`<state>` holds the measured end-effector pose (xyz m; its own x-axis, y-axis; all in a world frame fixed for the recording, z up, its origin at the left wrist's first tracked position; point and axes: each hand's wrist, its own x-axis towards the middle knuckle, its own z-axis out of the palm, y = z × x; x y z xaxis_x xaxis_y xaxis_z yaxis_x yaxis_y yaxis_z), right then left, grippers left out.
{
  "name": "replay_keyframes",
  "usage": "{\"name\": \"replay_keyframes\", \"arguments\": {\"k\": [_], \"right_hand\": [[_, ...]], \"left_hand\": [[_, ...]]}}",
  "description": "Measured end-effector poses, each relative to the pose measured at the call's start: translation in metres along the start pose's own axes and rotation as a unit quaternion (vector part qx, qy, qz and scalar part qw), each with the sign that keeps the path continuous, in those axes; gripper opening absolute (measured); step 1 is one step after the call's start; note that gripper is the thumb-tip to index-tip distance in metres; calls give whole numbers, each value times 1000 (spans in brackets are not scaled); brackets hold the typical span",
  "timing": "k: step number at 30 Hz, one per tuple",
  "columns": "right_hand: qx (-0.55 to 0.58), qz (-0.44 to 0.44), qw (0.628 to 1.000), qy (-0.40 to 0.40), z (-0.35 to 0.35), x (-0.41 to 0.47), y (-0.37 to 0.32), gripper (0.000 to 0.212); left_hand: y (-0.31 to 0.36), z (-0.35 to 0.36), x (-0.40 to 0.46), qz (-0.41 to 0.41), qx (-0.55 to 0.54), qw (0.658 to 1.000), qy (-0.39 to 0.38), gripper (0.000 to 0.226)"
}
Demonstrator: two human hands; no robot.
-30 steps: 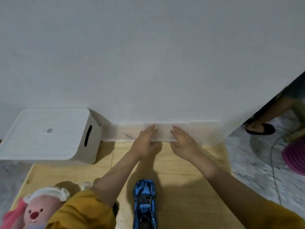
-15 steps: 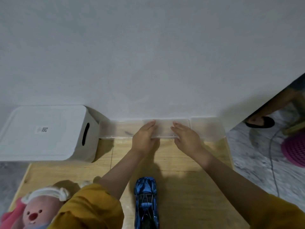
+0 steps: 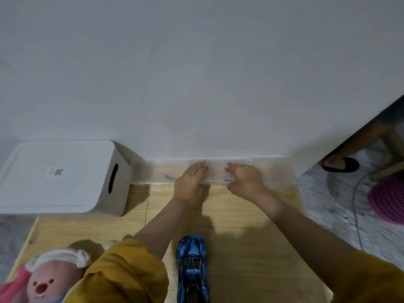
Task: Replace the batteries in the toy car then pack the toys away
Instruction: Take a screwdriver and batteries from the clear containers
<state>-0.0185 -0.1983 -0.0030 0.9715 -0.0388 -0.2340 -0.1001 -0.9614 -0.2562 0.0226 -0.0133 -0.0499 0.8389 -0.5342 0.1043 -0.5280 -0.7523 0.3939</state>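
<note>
A shiny blue toy car (image 3: 192,267) lies on the wooden board (image 3: 251,237), nose toward the wall, between my forearms. Against the wall stands a long clear plastic box (image 3: 157,171). My left hand (image 3: 189,182) lies on its top with the fingers stretched forward and the thumb tucked at the front rim. My right hand (image 3: 244,179) holds the same rim a little to the right, fingers over the top. A small dark item shows inside the box's left part; I cannot tell what it is. A pink plush toy (image 3: 43,278) with a white headband lies at the bottom left.
A white lidded storage bin (image 3: 59,176) with a side handle slot stands left of the clear box. Right of the board is marble floor with a pink basket (image 3: 387,202), a cable, and another person's foot in a dark slipper (image 3: 341,164).
Both hands stay on the clear box, a little further apart than before. The car and the plush toy have not moved.
</note>
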Motion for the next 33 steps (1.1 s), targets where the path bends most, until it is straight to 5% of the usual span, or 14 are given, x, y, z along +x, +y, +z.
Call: {"name": "replay_keyframes", "arguments": {"k": [8, 12, 15, 18, 21, 24, 33], "right_hand": [[76, -10, 997, 17, -18, 7, 9, 52], [139, -38, 986, 79, -19, 7, 17, 47], [156, -44, 973, 162, -21, 6, 17, 39], [119, -27, 946, 300, -20, 10, 15, 26], [162, -2, 923, 349, -14, 8, 8, 16], [180, -7, 927, 329, 4, 4, 2, 17], [111, 0, 988, 108, 43, 11, -1, 37]], "left_hand": [[-4, -9, 8, 73, 27, 997, 7, 66], [-7, -20, 5, 104, 44, 989, 99, 61], [-12, -19, 3, 114, 82, 980, 137, 71], [-13, -20, 1, 104, 122, 980, 116, 86], [-13, -24, 3, 94, 161, 978, 87, 100], [-13, -30, 7, 80, 171, 980, 67, 116], [-20, -37, 6, 50, 178, 983, 4, 132]]}}
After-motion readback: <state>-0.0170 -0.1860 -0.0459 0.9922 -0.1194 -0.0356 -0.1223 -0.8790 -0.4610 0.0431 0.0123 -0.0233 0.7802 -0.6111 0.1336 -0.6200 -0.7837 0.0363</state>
